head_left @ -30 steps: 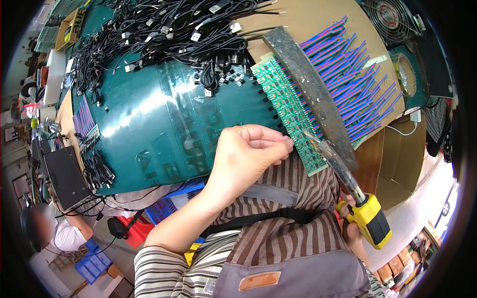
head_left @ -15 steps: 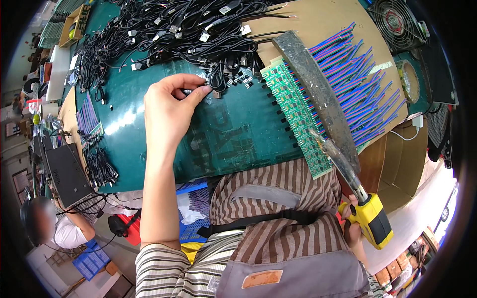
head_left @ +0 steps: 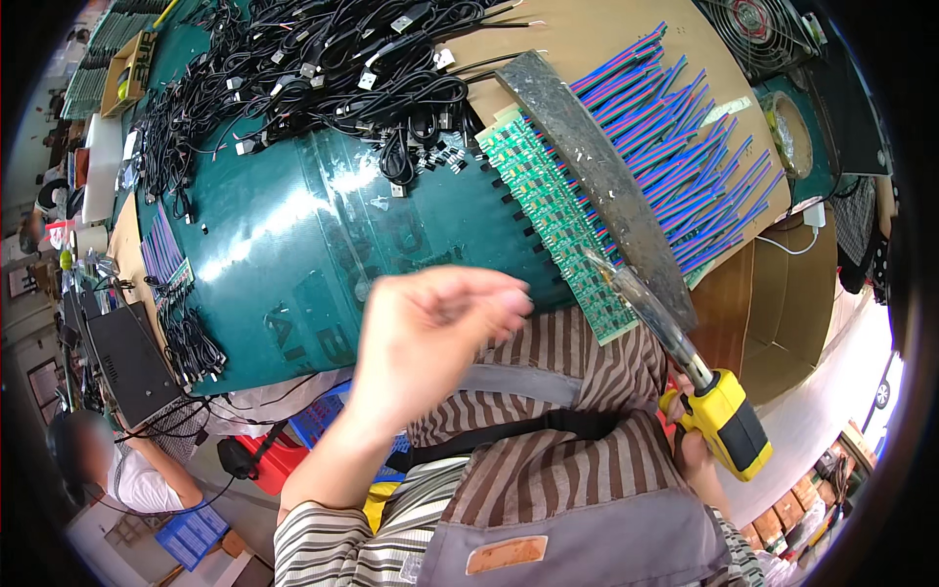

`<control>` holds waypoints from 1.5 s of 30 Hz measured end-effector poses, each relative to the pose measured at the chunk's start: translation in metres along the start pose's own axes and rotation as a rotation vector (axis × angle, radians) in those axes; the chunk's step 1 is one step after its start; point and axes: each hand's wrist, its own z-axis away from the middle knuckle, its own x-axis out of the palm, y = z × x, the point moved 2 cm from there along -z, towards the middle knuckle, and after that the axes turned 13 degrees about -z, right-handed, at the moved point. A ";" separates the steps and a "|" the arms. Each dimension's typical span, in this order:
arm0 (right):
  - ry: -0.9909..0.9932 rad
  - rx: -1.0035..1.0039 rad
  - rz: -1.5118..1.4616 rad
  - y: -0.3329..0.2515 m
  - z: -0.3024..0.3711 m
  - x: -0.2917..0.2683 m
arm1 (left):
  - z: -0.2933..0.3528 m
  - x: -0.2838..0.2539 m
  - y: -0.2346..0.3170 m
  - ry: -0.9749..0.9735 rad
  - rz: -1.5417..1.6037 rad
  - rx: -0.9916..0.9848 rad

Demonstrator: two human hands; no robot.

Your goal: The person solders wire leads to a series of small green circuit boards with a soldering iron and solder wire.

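My left hand (head_left: 421,338) is over the near edge of the green mat (head_left: 293,338), its thumb and fingers pinched together. Motion blurs the fingertips, and I cannot make out anything between them. In my right hand (head_left: 693,452) is a yellow and black soldering gun (head_left: 729,423). Its metal barrel points up and left, with the tip over a row of joined green circuit boards (head_left: 558,220). Small black connectors line the boards' left edge. A dark metal bar (head_left: 602,161) lies across the boards and the blue, red and green wires (head_left: 675,147).
Black cables with metal plugs (head_left: 323,68) pile up at the back. Several small loose connectors (head_left: 445,157) lie before them. A fan (head_left: 758,34) and a tape roll (head_left: 787,132) are at right, above a cardboard box (head_left: 792,303). Another person (head_left: 147,470) sits at lower left.
My left hand has moved from the loose connectors toward me and to the right, near the mat's front edge. The soldering gun stays in my right hand. The view has shifted slightly.
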 end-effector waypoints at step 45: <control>0.129 0.043 -0.206 0.004 0.006 0.005 | 0.009 0.021 0.022 0.350 -0.388 0.467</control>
